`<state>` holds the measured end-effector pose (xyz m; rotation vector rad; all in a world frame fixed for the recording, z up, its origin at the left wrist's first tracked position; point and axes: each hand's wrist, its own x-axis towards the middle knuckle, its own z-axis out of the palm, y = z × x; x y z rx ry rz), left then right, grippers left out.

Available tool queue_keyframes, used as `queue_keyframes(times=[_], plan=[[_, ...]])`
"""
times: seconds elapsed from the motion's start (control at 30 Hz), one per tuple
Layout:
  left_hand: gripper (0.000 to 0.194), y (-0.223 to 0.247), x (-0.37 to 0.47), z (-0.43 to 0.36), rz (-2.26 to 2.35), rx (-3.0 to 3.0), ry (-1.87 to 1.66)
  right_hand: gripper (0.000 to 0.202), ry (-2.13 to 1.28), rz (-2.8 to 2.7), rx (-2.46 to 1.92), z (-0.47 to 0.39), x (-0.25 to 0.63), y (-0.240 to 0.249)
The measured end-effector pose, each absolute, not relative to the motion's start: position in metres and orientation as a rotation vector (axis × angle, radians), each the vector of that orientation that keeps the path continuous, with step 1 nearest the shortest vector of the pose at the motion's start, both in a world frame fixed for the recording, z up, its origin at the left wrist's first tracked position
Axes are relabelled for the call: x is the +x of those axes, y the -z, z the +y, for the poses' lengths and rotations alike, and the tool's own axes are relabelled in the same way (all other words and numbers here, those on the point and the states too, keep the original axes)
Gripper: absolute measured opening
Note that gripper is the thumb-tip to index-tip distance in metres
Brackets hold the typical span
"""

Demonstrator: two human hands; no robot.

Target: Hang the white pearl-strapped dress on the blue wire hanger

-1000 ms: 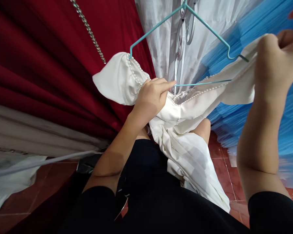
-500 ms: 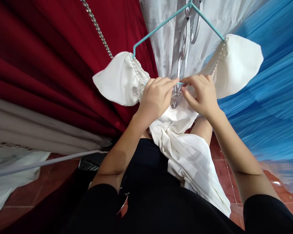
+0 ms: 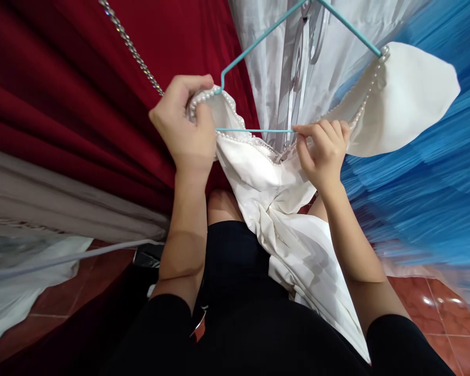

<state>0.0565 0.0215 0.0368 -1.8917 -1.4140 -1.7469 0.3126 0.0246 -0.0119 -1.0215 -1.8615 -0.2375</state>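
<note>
A white dress (image 3: 293, 230) with a pearl-trimmed neckline hangs on a thin turquoise hanger (image 3: 254, 47). My left hand (image 3: 188, 120) is closed around the dress's left shoulder edge, with the thumb on the pearl trim close to the hanger's left corner. Between thumb and fingers, my right hand (image 3: 323, 149) pinches the hanger's straight bottom bar, right of its middle. The right sleeve (image 3: 419, 99) hangs from the hanger's other end. Below the hands, the skirt falls twisted over my lap.
Dark red fabric (image 3: 113, 130) hangs at the left, with a beaded chain (image 3: 133, 49) in front. White fabric (image 3: 258, 78) is behind the hanger, and blue tulle (image 3: 423, 209) fills the right. A pale strip (image 3: 82, 253) crosses the lower left above the red tiled floor (image 3: 434, 303).
My left hand has moved left, from the middle of the hanger bar to the dress's left shoulder, and grips it. My right hand stays on the bar. The right sleeve appears farther right.
</note>
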Motion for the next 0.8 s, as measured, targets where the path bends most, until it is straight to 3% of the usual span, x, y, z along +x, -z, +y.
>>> queue_keyframes(times=[0.2,0.37,0.47,0.57,0.67,0.8], plan=[[0.045,-0.045,0.02,0.024,-1.351,-1.677,2.052,0.024,0.221,-1.861,-1.036,0.026,0.318,0.005],[0.024,0.007,0.019,0.008,-1.637,-1.589,2.265,0.023,0.178,-1.861,-0.984,0.024,0.311,0.004],[0.011,0.032,0.044,-0.005,-1.798,-1.99,2.096,0.021,0.16,-1.847,-0.963,0.024,0.304,0.006],[0.018,0.027,0.075,-0.017,-1.379,-2.471,1.711,0.02,0.183,-1.811,-0.948,0.024,0.301,0.006],[0.018,0.002,0.096,-0.022,-1.135,-2.436,1.576,0.02,0.188,-1.817,-0.918,0.02,0.303,0.005],[0.019,-0.013,0.105,-0.013,-1.389,-2.268,1.526,0.025,0.145,-1.885,-0.866,0.01,0.31,0.003]])
